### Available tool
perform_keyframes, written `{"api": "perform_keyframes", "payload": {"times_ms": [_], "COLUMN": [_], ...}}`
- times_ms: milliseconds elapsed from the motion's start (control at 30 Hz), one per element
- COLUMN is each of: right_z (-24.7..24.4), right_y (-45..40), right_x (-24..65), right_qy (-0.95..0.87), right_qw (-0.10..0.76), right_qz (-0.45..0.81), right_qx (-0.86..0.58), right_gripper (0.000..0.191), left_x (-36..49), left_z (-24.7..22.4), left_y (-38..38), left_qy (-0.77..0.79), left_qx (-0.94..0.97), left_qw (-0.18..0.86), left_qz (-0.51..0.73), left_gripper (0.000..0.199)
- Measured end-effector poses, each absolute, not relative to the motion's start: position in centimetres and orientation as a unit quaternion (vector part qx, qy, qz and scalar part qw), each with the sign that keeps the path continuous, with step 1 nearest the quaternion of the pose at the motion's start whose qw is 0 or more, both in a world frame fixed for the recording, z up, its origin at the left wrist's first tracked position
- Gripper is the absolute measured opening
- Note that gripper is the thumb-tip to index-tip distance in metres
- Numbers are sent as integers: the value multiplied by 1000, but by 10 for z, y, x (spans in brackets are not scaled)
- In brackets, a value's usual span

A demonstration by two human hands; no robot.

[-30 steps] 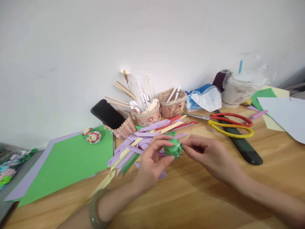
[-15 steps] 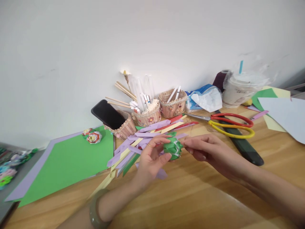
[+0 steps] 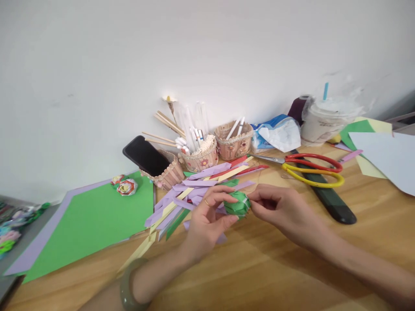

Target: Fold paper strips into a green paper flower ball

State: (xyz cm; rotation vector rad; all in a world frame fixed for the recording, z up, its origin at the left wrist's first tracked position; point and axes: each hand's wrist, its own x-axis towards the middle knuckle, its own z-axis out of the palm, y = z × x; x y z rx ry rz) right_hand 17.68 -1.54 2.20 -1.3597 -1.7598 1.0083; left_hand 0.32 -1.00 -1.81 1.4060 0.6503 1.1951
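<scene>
A small round green paper piece with pale lines on its right side is held above the wooden table. My left hand, wearing a ring, grips it from the left between fingers and thumb. The closed fingers of my right hand pinch at its right edge; just what the fingertips hold there is too small to tell. Behind and left of my left hand lies a pile of folded paper strips in purple, yellow, red and green.
Scissors lie across a dark green tool at right. Wooden baskets with pens and sticks, a phone, tissues and a cup stand along the wall. Green sheets and paper rosettes lie left.
The green piece has turned in my left hand, showing a smoother face. My right hand's fingers have closed in at its edge, with the knuckles more bent.
</scene>
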Motion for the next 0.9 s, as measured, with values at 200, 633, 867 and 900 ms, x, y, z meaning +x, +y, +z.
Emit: {"api": "perform_keyframes", "payload": {"times_ms": [200,633,867,900], "right_z": [22,26,25,25], "right_y": [-13,-7,-7,-7], "right_x": [181,183,184,185], "right_qy": [-619,-525,-521,-524], "right_qw": [356,359,343,340], "right_qz": [492,602,624,627], "right_qx": [-499,-483,-470,-466], "right_gripper": [17,19,31,33], "left_x": [3,3,4,3], "left_z": [-18,-22,-21,-21], "left_y": [-10,-8,-6,-6], "left_qy": [265,250,243,246], "left_qx": [593,554,526,523], "left_qw": [567,613,628,629], "left_qz": [507,505,520,519], "left_gripper": [23,25,25,25]}}
